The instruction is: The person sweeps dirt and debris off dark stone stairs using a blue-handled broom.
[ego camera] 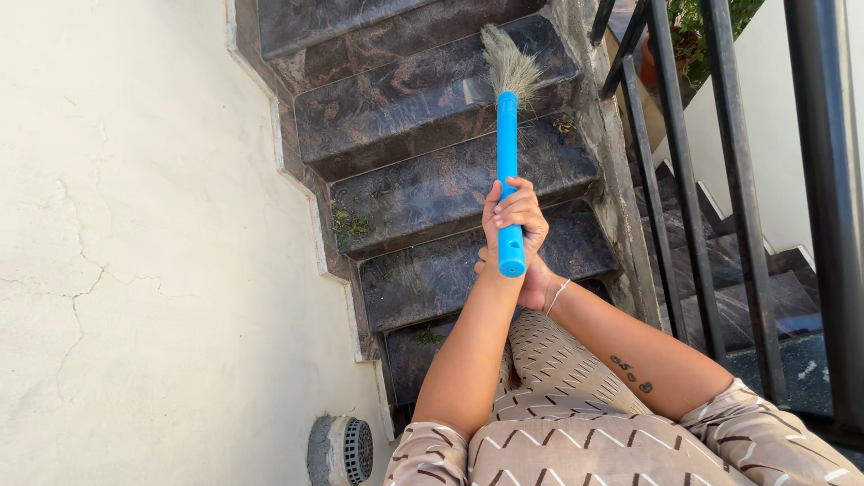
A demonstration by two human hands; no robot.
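While you look down the staircase, your two hands meet on one blue broom handle (508, 171), the landmark for what follows. Your left hand (515, 211) is wrapped tight around the handle just above its lower end, fingers curled over the front; your right hand (537, 283) sits behind and below that end, mostly covered by the left forearm, so you cannot tell whether it is clasping the handle or only resting against the other hand. One thin white bracelet (558, 294) circles the right wrist. At the far end of the handle one tuft of pale straw bristles (510, 61) rests on a step. Five dark marbled steps (432, 189) can be counted clearly around the handle, with a sixth partly hidden behind your forearms; the topmost is cut off by the frame edge. Small green scraps of debris (353, 223) lie on the step left of the handle, too small to identify. Left of the handle rises a cracked, cream plaster wall (135, 225), and low on it sits one round grey drain grate (342, 450). Right of the handle stand black metal railing bars (670, 180), about five, the outer ones cropped. Beyond them, a terracotta pot (650, 63) with greenery is only partly visible. Patterned beige clothing (576, 423) fills the area below the handle.
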